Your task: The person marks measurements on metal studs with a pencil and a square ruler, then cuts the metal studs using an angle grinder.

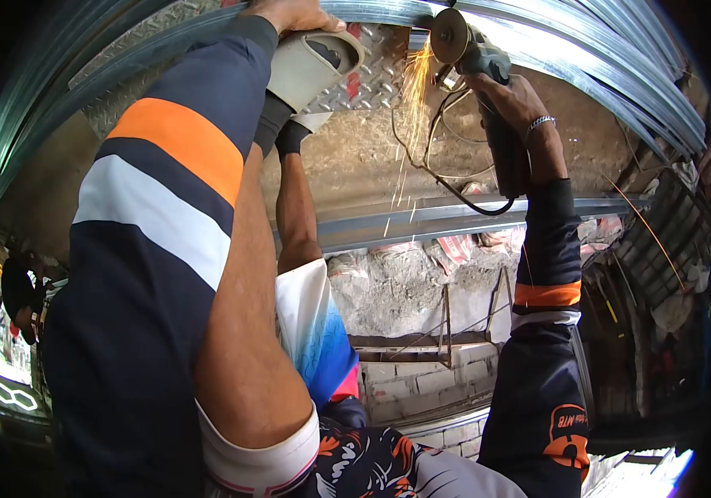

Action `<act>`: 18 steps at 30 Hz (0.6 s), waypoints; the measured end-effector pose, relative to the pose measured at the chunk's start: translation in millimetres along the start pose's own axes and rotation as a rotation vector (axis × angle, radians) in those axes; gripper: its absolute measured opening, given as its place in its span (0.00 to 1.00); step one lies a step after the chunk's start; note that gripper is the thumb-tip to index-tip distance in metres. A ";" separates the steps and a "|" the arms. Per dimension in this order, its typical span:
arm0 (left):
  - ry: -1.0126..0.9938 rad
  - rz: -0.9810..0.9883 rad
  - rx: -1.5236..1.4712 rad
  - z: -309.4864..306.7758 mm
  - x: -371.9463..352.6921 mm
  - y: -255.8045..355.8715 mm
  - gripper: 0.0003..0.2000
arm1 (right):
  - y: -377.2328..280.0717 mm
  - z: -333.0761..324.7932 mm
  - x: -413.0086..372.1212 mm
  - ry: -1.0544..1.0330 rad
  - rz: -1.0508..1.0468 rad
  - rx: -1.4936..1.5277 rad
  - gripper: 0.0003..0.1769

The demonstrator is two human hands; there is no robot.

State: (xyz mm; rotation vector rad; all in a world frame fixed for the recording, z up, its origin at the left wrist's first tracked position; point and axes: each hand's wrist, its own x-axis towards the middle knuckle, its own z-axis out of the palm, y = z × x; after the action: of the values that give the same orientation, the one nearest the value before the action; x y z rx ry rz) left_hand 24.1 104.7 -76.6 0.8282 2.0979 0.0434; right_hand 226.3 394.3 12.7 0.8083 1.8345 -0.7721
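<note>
My right hand (513, 100) is wrapped around an angle grinder (508, 149), with a chain bracelet on the wrist. The grinder's round disc (448, 37) meets the long shiny metal profiles (389, 12) at the top of the view. Orange sparks (417, 91) stream away from the contact point. At the top edge my left hand (293, 12) lies on the profiles, just beyond my sandalled foot (310, 70). The frame cuts off most of its fingers, so its grip cannot be made out.
A black cord (455, 195) loops from the grinder's rear end. Beside the foot lies a checkered metal plate (372, 79). Another metal bar (397, 224) crosses mid-view, by stacked sacks (451, 253) and a block wall (430, 382). A wire-mesh panel (662, 232) leans at right.
</note>
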 end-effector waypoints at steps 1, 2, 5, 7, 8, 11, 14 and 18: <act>0.025 0.013 0.005 0.0 -0.1 -0.3 0.61 | -3.4 -2.3 -1.7 -0.040 0.002 -0.028 0.39; 0.023 0.015 0.002 0.8 0.0 0.0 0.61 | 3.7 -0.8 0.4 -0.041 0.006 -0.030 0.39; 0.053 0.014 0.002 2.6 -0.8 -1.7 0.60 | 8.4 3.9 1.6 -0.014 0.089 0.053 0.39; 0.111 0.052 -0.008 1.3 -4.7 -2.2 0.60 | 7.8 5.4 -2.1 -0.032 0.035 0.094 0.40; 0.113 0.051 -0.010 -1.2 -5.3 -0.2 0.60 | 9.7 5.7 -0.4 -0.031 0.034 0.092 0.40; 0.005 0.003 0.022 -3.8 -1.3 1.2 0.60 | 8.1 6.4 3.0 0.035 0.025 0.005 0.40; 0.028 0.018 0.043 -1.4 0.5 0.7 0.60 | 4.6 -0.8 6.5 0.020 0.041 0.080 0.41; 0.063 0.025 0.029 -0.2 0.8 -0.8 0.59 | -1.1 -8.2 11.5 0.056 0.056 0.073 0.41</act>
State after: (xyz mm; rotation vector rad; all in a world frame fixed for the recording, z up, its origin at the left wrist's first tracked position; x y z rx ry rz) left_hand 23.2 104.6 -77.3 0.8813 2.1516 0.0535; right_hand 217.5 402.4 5.1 0.9327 1.8343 -0.7915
